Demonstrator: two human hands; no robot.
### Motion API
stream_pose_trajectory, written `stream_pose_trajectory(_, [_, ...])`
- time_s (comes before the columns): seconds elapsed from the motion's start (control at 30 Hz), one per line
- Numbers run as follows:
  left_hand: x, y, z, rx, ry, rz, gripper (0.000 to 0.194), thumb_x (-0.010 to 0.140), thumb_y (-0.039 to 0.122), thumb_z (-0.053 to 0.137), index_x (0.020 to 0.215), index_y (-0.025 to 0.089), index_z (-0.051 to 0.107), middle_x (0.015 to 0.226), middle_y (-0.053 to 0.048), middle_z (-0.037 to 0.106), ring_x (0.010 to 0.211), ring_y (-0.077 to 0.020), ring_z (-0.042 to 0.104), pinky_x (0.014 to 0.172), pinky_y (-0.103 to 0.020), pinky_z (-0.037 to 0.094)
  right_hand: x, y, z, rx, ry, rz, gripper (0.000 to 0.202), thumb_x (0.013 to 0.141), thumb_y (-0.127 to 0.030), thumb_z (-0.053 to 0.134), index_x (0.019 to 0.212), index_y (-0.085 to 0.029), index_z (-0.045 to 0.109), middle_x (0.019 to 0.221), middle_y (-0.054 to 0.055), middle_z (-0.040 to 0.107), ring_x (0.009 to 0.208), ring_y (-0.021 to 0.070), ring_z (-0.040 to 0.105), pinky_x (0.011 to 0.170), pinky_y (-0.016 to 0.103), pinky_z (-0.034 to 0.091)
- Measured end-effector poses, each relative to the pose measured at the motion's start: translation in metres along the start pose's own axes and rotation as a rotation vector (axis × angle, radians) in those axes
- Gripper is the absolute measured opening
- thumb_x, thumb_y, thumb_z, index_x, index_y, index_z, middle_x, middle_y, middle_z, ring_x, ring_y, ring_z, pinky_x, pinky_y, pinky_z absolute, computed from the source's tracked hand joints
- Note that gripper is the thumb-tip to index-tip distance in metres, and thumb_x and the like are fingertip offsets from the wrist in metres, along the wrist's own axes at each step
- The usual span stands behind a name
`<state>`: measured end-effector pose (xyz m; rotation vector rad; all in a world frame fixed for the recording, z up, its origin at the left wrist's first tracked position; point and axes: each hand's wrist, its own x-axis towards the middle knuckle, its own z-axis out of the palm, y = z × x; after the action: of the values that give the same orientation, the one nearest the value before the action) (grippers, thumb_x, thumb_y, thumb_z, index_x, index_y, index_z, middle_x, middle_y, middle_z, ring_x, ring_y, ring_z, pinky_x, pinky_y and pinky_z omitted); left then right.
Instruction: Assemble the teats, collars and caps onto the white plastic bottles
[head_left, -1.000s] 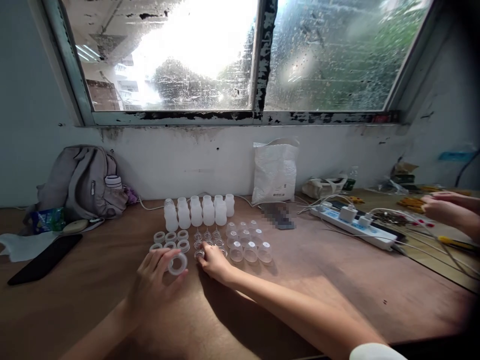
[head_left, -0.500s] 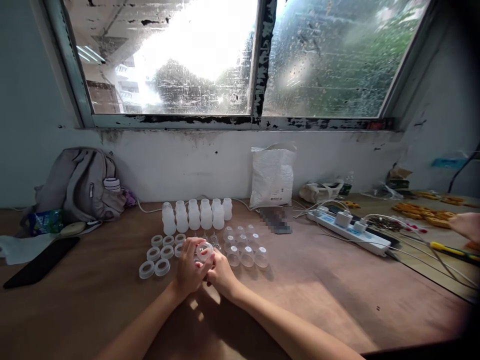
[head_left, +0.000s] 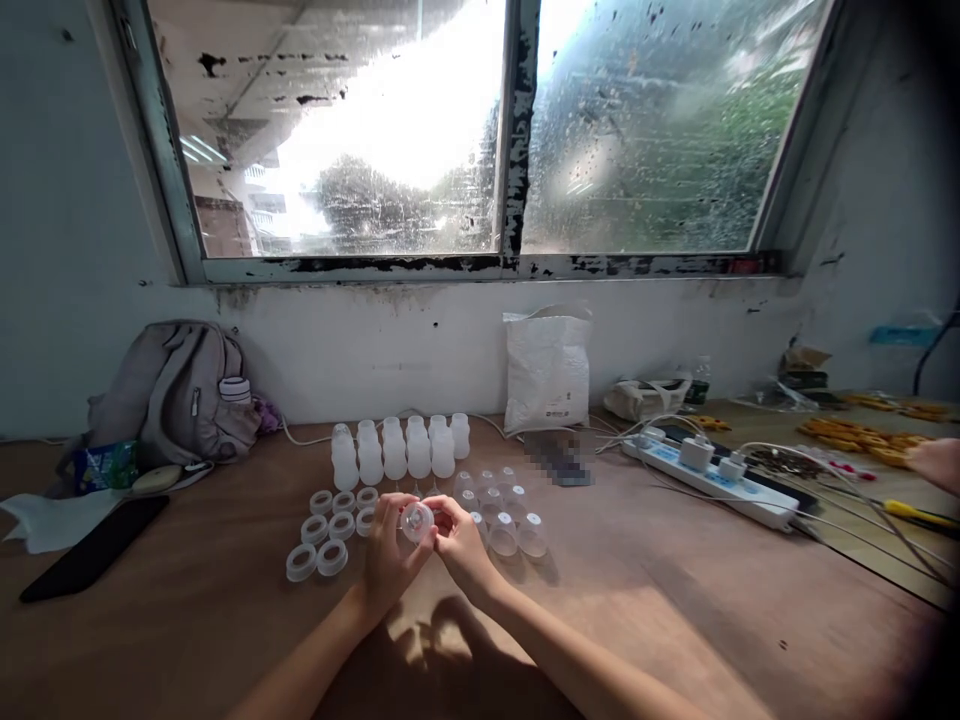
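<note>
Plastic ring, round and translucent with a clear piece showing in its middle, is held above the brown desk, between both hands. The left hand grasps its left side, and the right hand grips its right edge with the fingertips. Left of them lie 8 visible smooth rings; to the right stand 9 see-through cups with pale round tops. Behind are 6 frosted, waisted bottles. Small print on the crinkled white bag cannot be read.
</note>
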<state>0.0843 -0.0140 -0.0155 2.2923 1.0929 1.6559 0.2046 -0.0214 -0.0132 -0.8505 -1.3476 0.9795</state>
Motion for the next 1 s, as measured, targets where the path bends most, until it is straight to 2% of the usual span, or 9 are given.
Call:
stream_pose_trajectory(0.23, [0.000, -0.002, 0.000, -0.009, -0.010, -0.018, 0.025, 0.074, 0.027, 0.054, 0.097, 0.020, 0.047, 0.091, -0.005, 0.051, 0.085, -0.0190, 0.052, 0.075, -0.034, 0.045, 0.001, -0.012, -0.004, 0.182, -0.010, 0.049, 0.030, 0.058, -0.006, 0.057, 0.085, -0.019, 0.054, 0.076, -0.001, 0.060, 0.072, 0.0122, 0.055, 0.066, 0.024, 0.042])
stream_pose_trajectory(0.4, [0.002, -0.003, -0.004, -0.009, -0.002, -0.046, 0.025, 0.074, 0.028, 0.054, 0.096, 0.020, 0.047, 0.090, -0.005, 0.052, 0.083, -0.0189, 0.053, 0.074, -0.034, 0.046, -0.002, -0.018, -0.003, 0.284, -0.039, 0.153, 0.029, 0.059, -0.011, 0.060, 0.087, -0.019, 0.054, 0.075, -0.001, 0.061, 0.072, 0.0128, 0.056, 0.063, 0.023, 0.041])
stream_pose_trajectory(0.73, [0.002, -0.003, -0.003, -0.037, -0.046, -0.008, 0.028, 0.072, 0.022, 0.055, 0.098, 0.020, 0.046, 0.092, -0.005, 0.050, 0.087, -0.0200, 0.051, 0.076, -0.037, 0.045, -0.003, -0.013, -0.008, 0.517, -0.042, 0.316, 0.036, 0.052, -0.006, 0.047, 0.085, -0.018, 0.058, 0.075, 0.000, 0.061, 0.065, 0.0113, 0.053, 0.065, 0.023, 0.040])
stream_pose_trajectory(0.87, [0.002, -0.001, -0.003, -0.039, -0.040, 0.017, 0.028, 0.071, 0.021, 0.054, 0.098, 0.020, 0.048, 0.094, -0.006, 0.050, 0.089, -0.0209, 0.051, 0.078, -0.038, 0.045, -0.002, -0.018, -0.011, 0.600, -0.075, 0.449, 0.030, 0.061, -0.014, 0.049, 0.088, -0.016, 0.060, 0.077, 0.003, 0.061, 0.064, 0.0120, 0.053, 0.066, 0.025, 0.041])
stream_pose_trajectory(1.0, [0.001, 0.000, -0.004, -0.085, -0.065, 0.051, 0.030, 0.070, 0.019, 0.055, 0.099, 0.021, 0.049, 0.095, -0.005, 0.050, 0.090, -0.0214, 0.052, 0.078, -0.036, 0.046, -0.005, -0.022, -0.010, 0.674, -0.154, 0.466, 0.023, 0.070, -0.022, 0.054, 0.091, -0.015, 0.062, 0.084, 0.004, 0.061, 0.074, 0.0123, 0.054, 0.069, 0.023, 0.041])
